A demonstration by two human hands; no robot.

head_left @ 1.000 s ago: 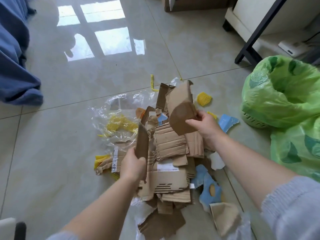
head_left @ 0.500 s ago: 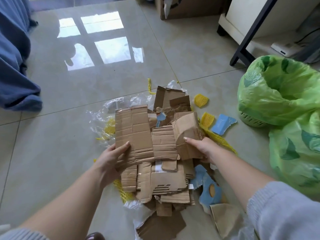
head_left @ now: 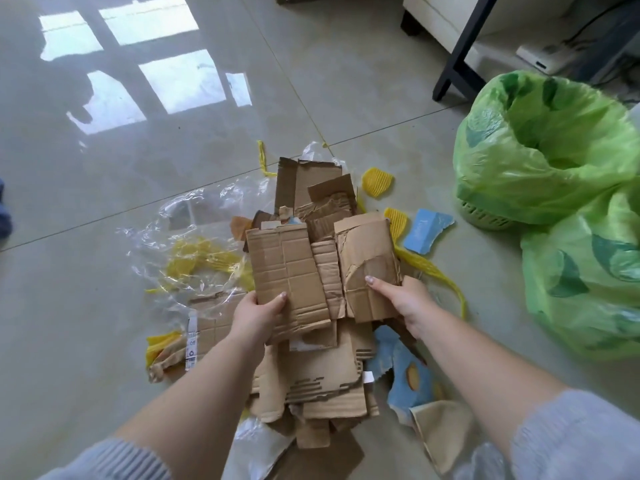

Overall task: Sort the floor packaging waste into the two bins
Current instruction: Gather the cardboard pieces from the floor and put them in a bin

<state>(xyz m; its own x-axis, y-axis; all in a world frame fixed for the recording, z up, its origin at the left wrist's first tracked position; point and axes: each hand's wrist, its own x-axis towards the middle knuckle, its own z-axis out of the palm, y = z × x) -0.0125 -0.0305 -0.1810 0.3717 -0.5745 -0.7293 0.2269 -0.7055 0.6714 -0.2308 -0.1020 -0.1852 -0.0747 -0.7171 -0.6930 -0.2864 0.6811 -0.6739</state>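
Right of my hands stood the two green-lined bins [head_left: 540, 147], nothing visibly sorted into them. Below my hands the cardboard pile [head_left: 311, 375] covered the floor, plastic film [head_left: 194, 237] lying left. My left hand [head_left: 258, 315] and right hand [head_left: 405, 301] each pinched a cardboard piece [head_left: 287, 271]; most sorting remained.
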